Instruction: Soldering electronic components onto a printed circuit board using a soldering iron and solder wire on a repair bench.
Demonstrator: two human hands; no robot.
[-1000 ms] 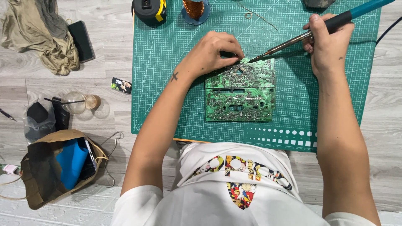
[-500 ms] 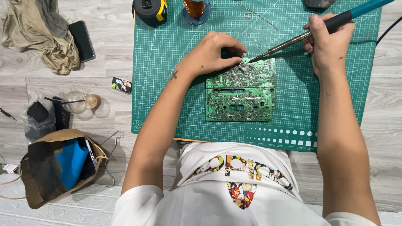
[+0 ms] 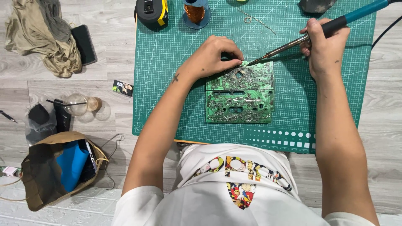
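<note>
Nothing much has shifted — my left hand pins the board at twelve o'clock, right hand clamps the iron. Stiff, light, fragile — better held by its edges.

Green circuit board on a green white-gridded cutting mat; teal-handled soldering iron.

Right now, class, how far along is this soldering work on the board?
Done: the circuit board lies solder-side up on the green cutting mat. In hand: the right hand holds the soldering iron, tip at the board's top edge, beside the left hand. How many joints remain cannot be told.
</note>
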